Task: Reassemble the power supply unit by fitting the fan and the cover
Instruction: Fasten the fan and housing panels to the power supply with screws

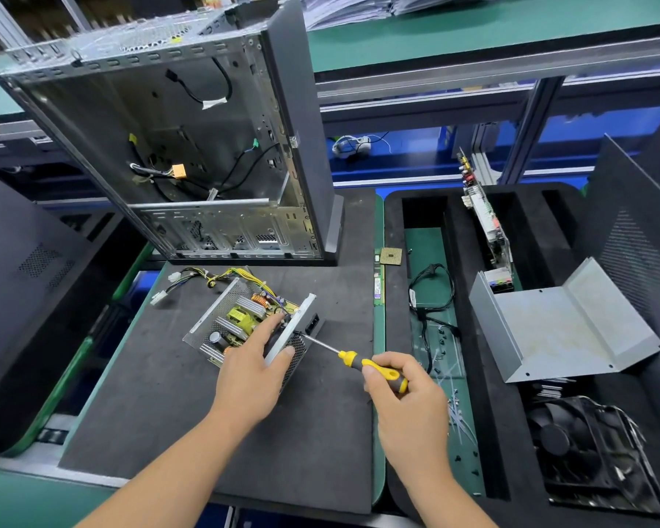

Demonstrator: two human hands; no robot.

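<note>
The open power supply unit (241, 322) lies on the black foam mat, its green circuit board exposed and yellow cables trailing to the upper left. My left hand (254, 360) grips its right end, fingers inside the case and thumb on the outer mesh wall; a fan there is mostly hidden by my fingers. My right hand (401, 386) holds a yellow-and-black screwdriver (355, 358), whose tip touches the unit's end wall. The bent grey metal cover (561, 329) rests on the foam tray at the right.
An empty computer case (176, 146) stands upright behind the mat. The black foam tray (473, 337) on the right holds a black cable (431, 291), loose screws, upright circuit boards (488, 230) and a black cooler fan (587, 451). A CPU chip (391, 256) lies near the tray's edge.
</note>
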